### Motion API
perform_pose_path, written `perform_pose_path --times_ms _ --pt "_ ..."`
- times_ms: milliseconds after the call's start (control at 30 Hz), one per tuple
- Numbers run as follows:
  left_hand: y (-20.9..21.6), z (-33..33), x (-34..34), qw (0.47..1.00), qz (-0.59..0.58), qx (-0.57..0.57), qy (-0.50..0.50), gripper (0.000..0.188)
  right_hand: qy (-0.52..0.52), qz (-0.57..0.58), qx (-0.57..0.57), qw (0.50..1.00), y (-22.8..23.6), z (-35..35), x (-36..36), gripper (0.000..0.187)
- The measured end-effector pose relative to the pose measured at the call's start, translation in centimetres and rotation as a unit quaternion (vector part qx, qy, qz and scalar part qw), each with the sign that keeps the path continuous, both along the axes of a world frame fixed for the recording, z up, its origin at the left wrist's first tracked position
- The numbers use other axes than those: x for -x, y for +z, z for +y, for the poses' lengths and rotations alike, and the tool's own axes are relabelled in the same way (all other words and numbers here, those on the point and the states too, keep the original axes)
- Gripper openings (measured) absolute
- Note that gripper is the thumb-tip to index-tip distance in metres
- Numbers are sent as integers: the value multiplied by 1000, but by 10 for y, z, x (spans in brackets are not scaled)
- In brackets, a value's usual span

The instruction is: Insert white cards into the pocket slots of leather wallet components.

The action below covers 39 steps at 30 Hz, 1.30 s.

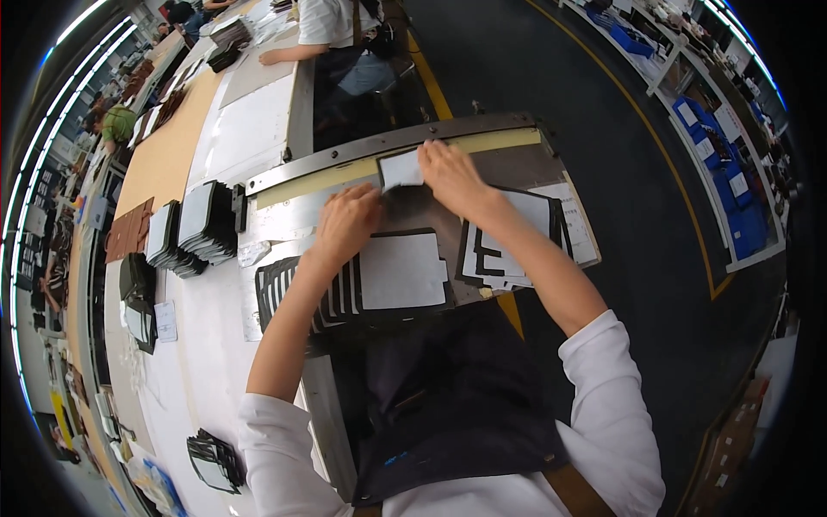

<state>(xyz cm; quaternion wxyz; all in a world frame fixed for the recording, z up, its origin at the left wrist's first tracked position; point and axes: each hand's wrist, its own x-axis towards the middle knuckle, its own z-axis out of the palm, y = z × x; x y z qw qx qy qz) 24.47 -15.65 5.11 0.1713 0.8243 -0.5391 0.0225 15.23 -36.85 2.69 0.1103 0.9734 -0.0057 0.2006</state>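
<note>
The fingers of the right hand (455,179) bend close together at the right end of a small white panel (401,170) with dark edges, which lies just on the near side of the metal bar (388,144); whether they pinch it or only press on it, I cannot tell. The left hand (346,222), palm down, is also on the near side of the bar, its fingers curled and drawn together by the panel's left end; their tips are hidden, so their hold is unclear too. Both wrists are nearly straight. The forearms reach toward the bar and converge, the right crossing above a loose pile (491,258) of dark-edged pieces, the left above a fanned row (401,271) of similar pieces, both nearer the wearer than the bar. A yellow strip (301,183) runs along the bar's near side. Left of the bar, the table (207,336) carries two tall stacks (207,226) side by side, with brown pieces (129,231) beyond them. On the far side of the bar, a co-worker's hand (274,57) rests on a table.
</note>
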Motion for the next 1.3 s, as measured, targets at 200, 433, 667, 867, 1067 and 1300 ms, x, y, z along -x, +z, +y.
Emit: perform_pose_path --times_ms 200,433,667,867,1067,1300 --pt "37 45 58 999 -24 -4 -42 66 -59 6 -3 998 57 -24 119 41" --pt "33 90 107 999 20 -28 -20 81 90 137 -192 967 48 31 182 71" --pt "13 93 105 999 -11 37 -24 54 278 104 -276 914 14 50 142 35" --pt "16 95 106 999 -14 24 -29 61 305 114 -403 855 3 31 126 16" --pt "14 96 105 999 -5 20 -30 62 297 164 -391 855 31 37 128 11" --pt "15 96 106 1000 -6 14 -25 63 314 135 -427 837 12 38 128 5"
